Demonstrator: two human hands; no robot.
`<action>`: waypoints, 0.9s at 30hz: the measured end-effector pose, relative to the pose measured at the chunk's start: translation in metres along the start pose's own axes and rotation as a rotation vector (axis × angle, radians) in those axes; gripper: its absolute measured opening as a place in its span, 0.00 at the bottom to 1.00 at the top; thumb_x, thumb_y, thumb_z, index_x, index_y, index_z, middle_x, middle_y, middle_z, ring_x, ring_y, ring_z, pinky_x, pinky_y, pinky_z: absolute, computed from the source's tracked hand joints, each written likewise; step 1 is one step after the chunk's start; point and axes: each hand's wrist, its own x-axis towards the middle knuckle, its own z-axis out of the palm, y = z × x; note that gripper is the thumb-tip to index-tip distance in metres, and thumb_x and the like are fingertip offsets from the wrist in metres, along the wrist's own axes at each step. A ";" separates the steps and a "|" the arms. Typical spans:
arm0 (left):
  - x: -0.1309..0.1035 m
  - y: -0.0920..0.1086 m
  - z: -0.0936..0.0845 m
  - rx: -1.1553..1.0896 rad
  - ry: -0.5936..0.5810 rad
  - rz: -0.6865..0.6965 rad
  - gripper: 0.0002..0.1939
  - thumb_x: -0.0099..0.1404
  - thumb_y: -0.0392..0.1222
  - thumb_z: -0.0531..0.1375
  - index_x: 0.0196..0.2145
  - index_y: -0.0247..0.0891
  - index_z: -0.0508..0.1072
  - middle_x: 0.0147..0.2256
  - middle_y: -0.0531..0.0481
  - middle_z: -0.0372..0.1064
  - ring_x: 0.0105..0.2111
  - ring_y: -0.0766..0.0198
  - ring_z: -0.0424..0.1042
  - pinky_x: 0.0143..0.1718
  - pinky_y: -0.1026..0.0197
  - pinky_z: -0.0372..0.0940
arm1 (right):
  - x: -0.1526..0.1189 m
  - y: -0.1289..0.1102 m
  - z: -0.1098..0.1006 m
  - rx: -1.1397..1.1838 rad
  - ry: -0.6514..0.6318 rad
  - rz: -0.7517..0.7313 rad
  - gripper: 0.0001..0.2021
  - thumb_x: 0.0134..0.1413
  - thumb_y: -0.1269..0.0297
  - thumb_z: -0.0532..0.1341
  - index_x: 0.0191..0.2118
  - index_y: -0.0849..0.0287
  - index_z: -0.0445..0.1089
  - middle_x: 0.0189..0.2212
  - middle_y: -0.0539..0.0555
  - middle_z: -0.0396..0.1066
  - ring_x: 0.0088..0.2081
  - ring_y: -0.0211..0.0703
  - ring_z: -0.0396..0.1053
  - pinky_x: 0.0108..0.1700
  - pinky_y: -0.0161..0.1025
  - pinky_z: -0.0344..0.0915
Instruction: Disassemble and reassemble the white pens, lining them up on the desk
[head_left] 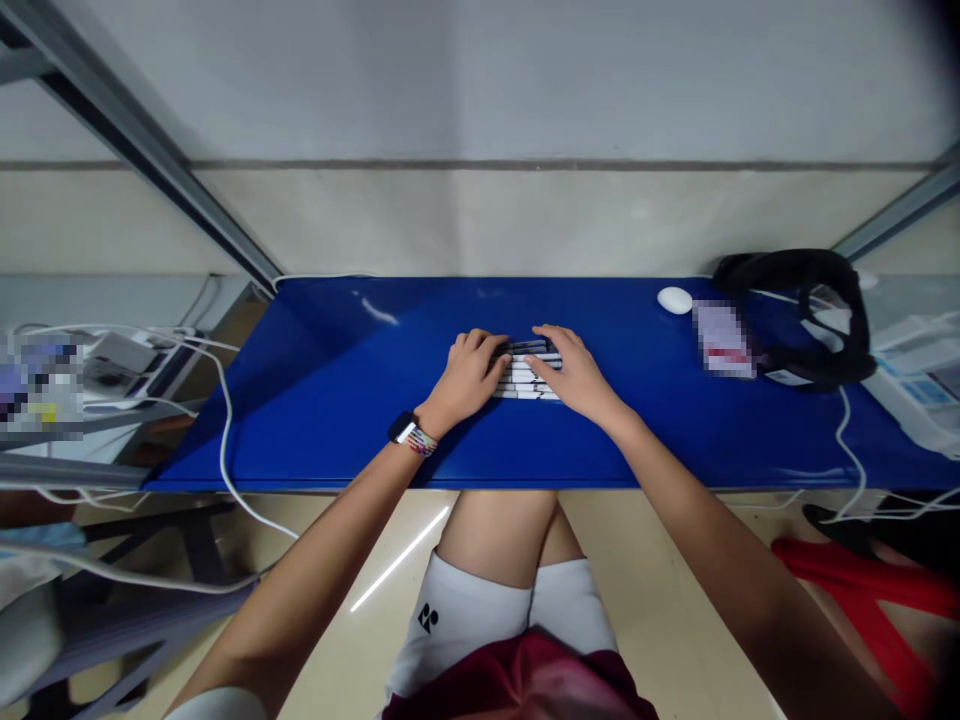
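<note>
The two hands sit apart at opposite ends of a row of pen-like sticks (529,378). The left hand (474,372) has its fingers bent around the left end; how firmly it grips cannot be told. The right hand (568,372) is loosely spread, thumb resting over the white sticks and fingers reaching toward the far side. The row lies flat near the middle of the tabletop (337,400), its slim sticks side by side and roughly parallel to the front edge. Most are white with black markings; those at the far side look dark.

A watch (405,430) with a multicoloured band circles the left wrist. Both forearms cross the front edge, with a strip of blue between it and the row. Another strip separates the row from the wall (525,220) behind. Leftward, a broad blue stretch runs to the slanting side edge, where a white cable (225,430) hangs. Rightward, the open stretch is bounded by a white rounded object (675,300), a blurred-out item (724,340) and a black looped strap (859,310).
</note>
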 end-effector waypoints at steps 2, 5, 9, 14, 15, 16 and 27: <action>-0.001 0.000 0.000 -0.003 0.003 0.008 0.23 0.81 0.50 0.50 0.65 0.39 0.71 0.55 0.38 0.69 0.55 0.46 0.66 0.61 0.44 0.60 | -0.004 0.003 -0.001 -0.007 -0.008 -0.002 0.28 0.70 0.48 0.63 0.70 0.50 0.67 0.70 0.63 0.64 0.75 0.63 0.56 0.74 0.66 0.56; -0.003 -0.001 0.001 0.011 0.010 0.022 0.22 0.80 0.50 0.52 0.65 0.39 0.71 0.56 0.38 0.70 0.55 0.46 0.66 0.62 0.43 0.60 | -0.008 0.004 -0.003 -0.037 -0.026 -0.027 0.28 0.69 0.50 0.64 0.70 0.50 0.67 0.71 0.64 0.62 0.76 0.64 0.54 0.75 0.67 0.54; -0.006 0.001 0.000 -0.033 0.033 0.001 0.23 0.80 0.50 0.52 0.64 0.38 0.71 0.57 0.37 0.69 0.57 0.46 0.66 0.64 0.43 0.60 | -0.007 0.000 -0.003 0.037 0.037 -0.001 0.24 0.70 0.51 0.62 0.66 0.49 0.70 0.68 0.62 0.67 0.74 0.62 0.59 0.74 0.65 0.57; -0.003 0.008 0.002 -0.278 0.153 -0.127 0.21 0.81 0.49 0.51 0.62 0.40 0.73 0.60 0.38 0.70 0.62 0.50 0.67 0.69 0.46 0.58 | 0.000 -0.009 0.002 0.198 0.238 0.124 0.18 0.72 0.55 0.56 0.58 0.52 0.75 0.63 0.62 0.74 0.68 0.57 0.69 0.72 0.61 0.61; -0.001 0.009 0.004 -0.351 0.177 -0.161 0.20 0.80 0.49 0.51 0.61 0.41 0.74 0.60 0.39 0.70 0.62 0.50 0.68 0.69 0.46 0.58 | 0.001 -0.011 0.005 0.216 0.261 0.130 0.17 0.71 0.57 0.56 0.57 0.52 0.76 0.63 0.61 0.74 0.68 0.56 0.68 0.72 0.60 0.61; 0.001 0.011 0.005 -0.426 0.196 -0.194 0.19 0.80 0.48 0.51 0.60 0.42 0.74 0.60 0.40 0.72 0.62 0.51 0.68 0.69 0.47 0.59 | 0.003 -0.012 0.007 0.225 0.275 0.131 0.17 0.70 0.58 0.56 0.57 0.52 0.76 0.63 0.61 0.74 0.68 0.55 0.68 0.73 0.59 0.60; 0.005 0.014 0.013 -0.803 0.305 -0.364 0.16 0.79 0.50 0.53 0.49 0.43 0.78 0.53 0.46 0.77 0.54 0.53 0.74 0.61 0.53 0.66 | 0.004 -0.022 0.013 0.213 0.272 0.153 0.15 0.66 0.63 0.55 0.50 0.53 0.77 0.56 0.60 0.79 0.63 0.55 0.73 0.68 0.58 0.65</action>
